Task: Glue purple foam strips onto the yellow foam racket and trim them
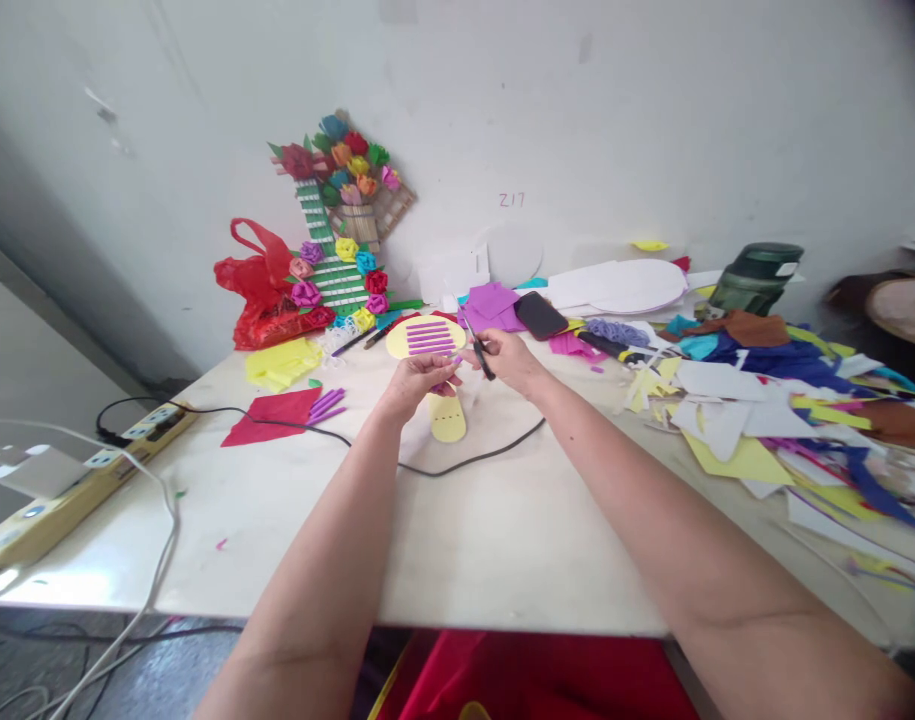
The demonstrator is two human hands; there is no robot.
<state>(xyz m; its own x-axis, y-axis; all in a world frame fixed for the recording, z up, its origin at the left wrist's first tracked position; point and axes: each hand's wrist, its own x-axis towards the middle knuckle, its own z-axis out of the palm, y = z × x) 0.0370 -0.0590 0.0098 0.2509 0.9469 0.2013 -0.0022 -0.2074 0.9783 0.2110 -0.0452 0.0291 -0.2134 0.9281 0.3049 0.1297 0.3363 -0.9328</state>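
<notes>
My right hand (508, 360) is closed around a pair of scissors (482, 356) with dark handles, the blades pointing up and away. Close beside it, my left hand (421, 384) pinches a small purple strip (458, 361), mostly hidden by the fingers. Under and behind both hands lies a yellow paper cut-out (448, 420) with a wide oval end and a narrower rounded end. Several purple strips (430, 338) run in parallel rows across the oval. To the left, more purple rolled strips (326, 405) rest by a sheet of red paper (269, 416).
A black cable (442, 473) crosses the table from a power strip (89, 470) at left. Paper-flower decorations (341, 240) and a red plastic bag (254, 285) stand at the wall. Paper scraps (734, 400), a black phone-like object (541, 315) and a green bottle (757, 280) are to the right.
</notes>
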